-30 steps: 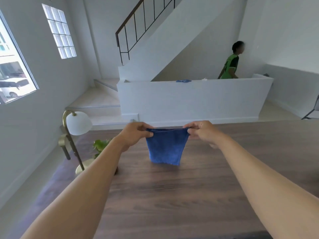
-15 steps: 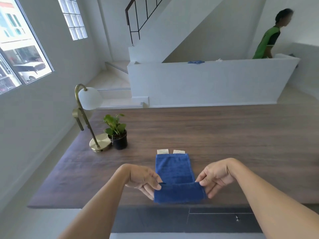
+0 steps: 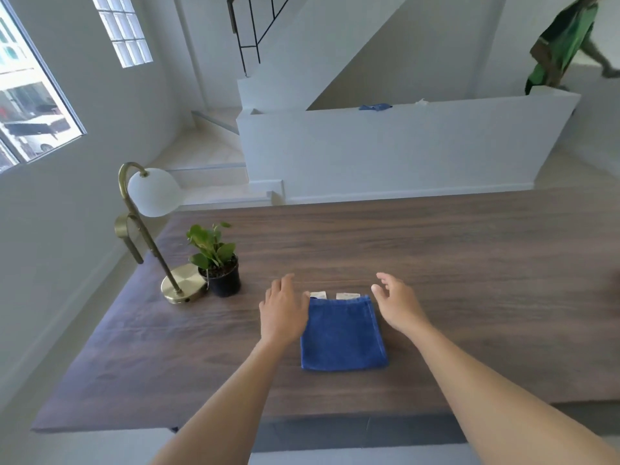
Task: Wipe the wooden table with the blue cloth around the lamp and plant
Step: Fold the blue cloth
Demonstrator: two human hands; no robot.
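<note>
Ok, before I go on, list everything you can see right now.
wooden table: 1, dark brown, foreground
blue cloth: 1, blue, folded flat mid-table
white tags: 2, white, at the cloth's far edge
lamp: 1, brass with white globe, table's left end
plant: 1, green in black pot, beside the lamp's base
low wall: 1, white, beyond the table
second cloth: 1, blue, on the low wall
stair railing: 1, black, top centre
windows: 2, daylit, left wall
person: 1, green top, far right behind the wall
left hand: 1, open, at the cloth's left edge
right hand: 1, open, right of the cloth
</note>
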